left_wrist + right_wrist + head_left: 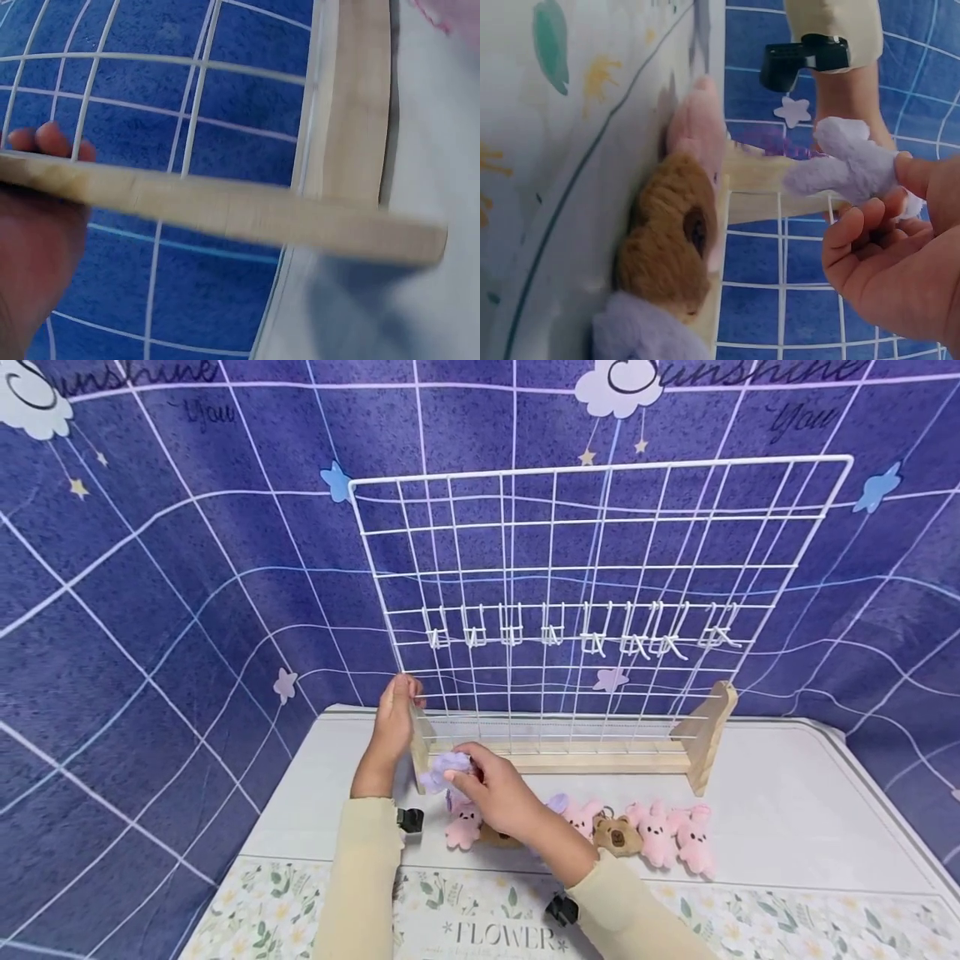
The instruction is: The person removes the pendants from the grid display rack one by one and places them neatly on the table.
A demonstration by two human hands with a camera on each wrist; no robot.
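My left hand (393,714) grips the wooden side post (225,210) of a white wire grid rack (600,543), its fingers curled round the post's upper end. In my right hand (498,789) a fluffy lavender plush toy (855,161) is pinched between thumb and fingers, in front of the rack's left foot. A purple strap (769,140) shows beside the toy in the right wrist view. Below that hand lie a pink plush (463,827) and a brown plush (667,240), the latter partly hidden by the hand in the head view.
Several white hooks (551,633) hang in a row on the grid. To the right on the table (787,793) lie a brown bear plush (617,835) and pink plush toys (657,837). A flower-printed mat (750,918) runs along the front edge. Blue patterned cloth (187,610) stands behind.
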